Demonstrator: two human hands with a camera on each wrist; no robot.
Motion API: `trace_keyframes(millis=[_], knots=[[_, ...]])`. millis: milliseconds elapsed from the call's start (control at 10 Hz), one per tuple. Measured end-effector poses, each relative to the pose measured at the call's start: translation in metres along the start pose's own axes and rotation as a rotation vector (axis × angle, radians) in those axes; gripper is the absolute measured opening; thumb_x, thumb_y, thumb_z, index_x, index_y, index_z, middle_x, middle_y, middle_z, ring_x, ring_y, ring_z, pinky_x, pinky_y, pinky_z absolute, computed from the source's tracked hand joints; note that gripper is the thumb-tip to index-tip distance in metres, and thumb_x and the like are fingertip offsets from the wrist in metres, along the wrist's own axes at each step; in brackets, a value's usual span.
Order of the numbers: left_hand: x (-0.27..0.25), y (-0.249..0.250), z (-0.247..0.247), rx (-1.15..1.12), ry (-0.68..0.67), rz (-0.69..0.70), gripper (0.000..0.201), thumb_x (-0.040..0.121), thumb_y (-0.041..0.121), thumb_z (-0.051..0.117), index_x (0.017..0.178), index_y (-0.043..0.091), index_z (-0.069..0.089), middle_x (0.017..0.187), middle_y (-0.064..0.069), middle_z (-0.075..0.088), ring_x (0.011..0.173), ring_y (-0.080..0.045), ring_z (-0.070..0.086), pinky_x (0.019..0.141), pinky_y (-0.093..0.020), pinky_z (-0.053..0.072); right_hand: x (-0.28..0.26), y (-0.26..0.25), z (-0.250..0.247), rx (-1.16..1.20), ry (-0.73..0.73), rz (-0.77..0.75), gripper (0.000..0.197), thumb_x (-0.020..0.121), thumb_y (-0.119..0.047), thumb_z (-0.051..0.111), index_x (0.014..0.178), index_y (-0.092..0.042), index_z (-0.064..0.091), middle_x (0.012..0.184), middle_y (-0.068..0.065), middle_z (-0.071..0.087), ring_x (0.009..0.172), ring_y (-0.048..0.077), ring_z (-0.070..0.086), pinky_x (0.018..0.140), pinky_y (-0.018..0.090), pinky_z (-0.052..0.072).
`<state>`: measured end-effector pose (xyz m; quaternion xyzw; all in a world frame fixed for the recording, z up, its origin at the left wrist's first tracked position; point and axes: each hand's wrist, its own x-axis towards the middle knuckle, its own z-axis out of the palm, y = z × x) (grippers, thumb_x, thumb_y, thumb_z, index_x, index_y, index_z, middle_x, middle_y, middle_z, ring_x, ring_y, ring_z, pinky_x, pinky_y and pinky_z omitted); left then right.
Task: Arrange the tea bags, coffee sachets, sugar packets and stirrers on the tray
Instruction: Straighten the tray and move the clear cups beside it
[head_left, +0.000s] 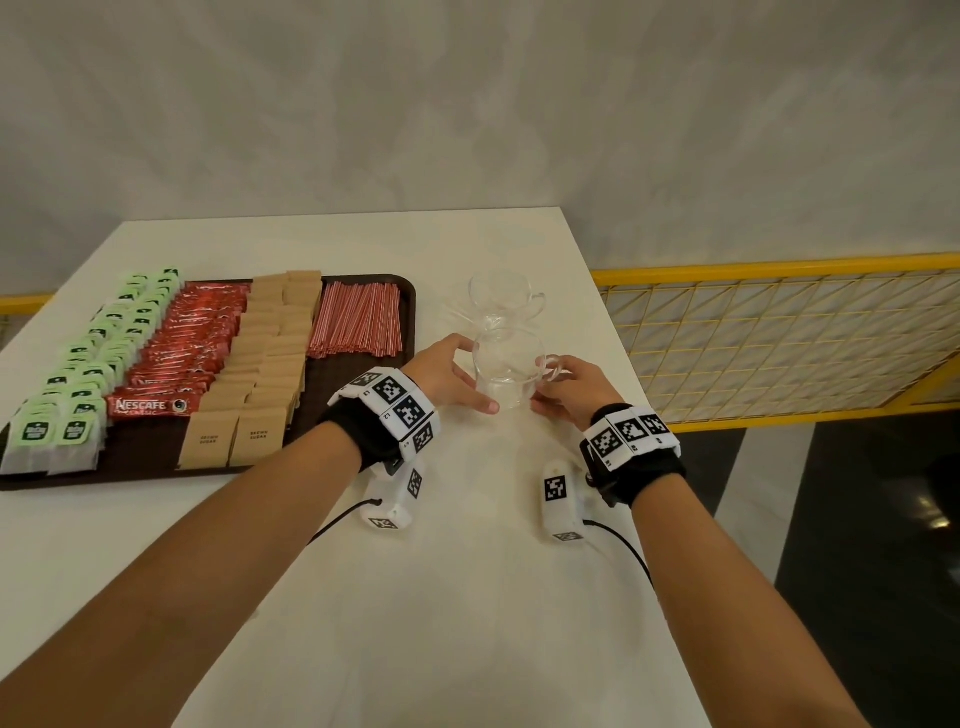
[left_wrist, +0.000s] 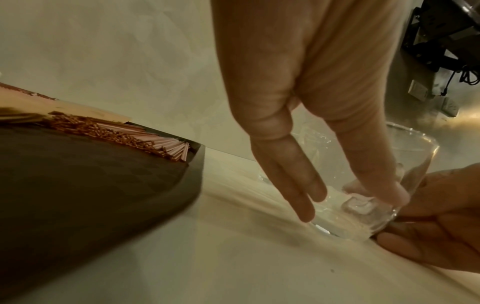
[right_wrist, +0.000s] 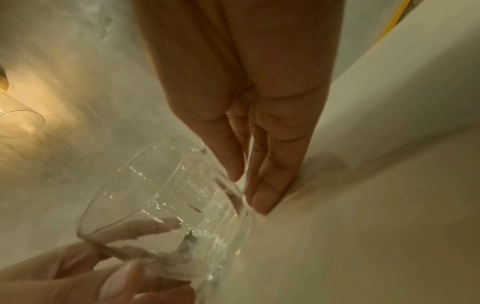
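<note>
Currently both hands are on the near glass cup (head_left: 506, 374), upright on the white table (head_left: 415, 597) right of the tray (head_left: 410, 296). Left hand (head_left: 447, 374) wraps its wall; right hand (head_left: 576, 387) grips the handle side. Tea bags (head_left: 93, 358), coffee sachets (head_left: 192, 343), sugar packets (head_left: 270, 353) and stirrers (head_left: 358, 319) lie in rows on the tray.

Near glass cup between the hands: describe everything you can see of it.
The near glass cup is clear, empty, with a loop handle on its right. It stands upright on the white table, right of the tray, in front of a second cup. The left hand holds its left wall; the right hand holds its handle side.
</note>
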<state>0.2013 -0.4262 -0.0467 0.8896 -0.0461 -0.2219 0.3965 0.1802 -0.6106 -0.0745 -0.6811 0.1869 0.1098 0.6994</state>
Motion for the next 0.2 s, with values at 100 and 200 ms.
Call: trace_keyframes(millis=[100, 200], knots=[[-0.01, -0.005, -0.006, 0.013, 0.005, -0.022, 0.098, 0.063, 0.031, 0.085, 0.142, 0.021, 0.028, 0.102, 0.003, 0.062, 0.103, -0.013, 0.057, 0.093, -0.027, 0.04, -0.003, 0.001, -0.005, -0.117, 0.103, -0.037, 0.037, 0.089, 0.005, 0.053, 0.124, -0.007, 0.052, 0.097, 0.011, 0.055, 0.084, 0.023, 0.058, 0.07, 0.031, 0.057], [-0.029, -0.003, -0.015, -0.066, 0.092, 0.045, 0.094, 0.067, 0.028, 0.083, 0.143, 0.02, 0.028, 0.108, 0.0, 0.061, 0.098, -0.013, 0.058, 0.082, -0.023, 0.045, -0.017, -0.005, -0.004, -0.443, 0.342, -0.301, 0.039, 0.089, -0.005, 0.055, 0.128, -0.01, 0.051, 0.121, 0.012, 0.053, 0.113, 0.026, 0.051, 0.099, 0.035, 0.043]])
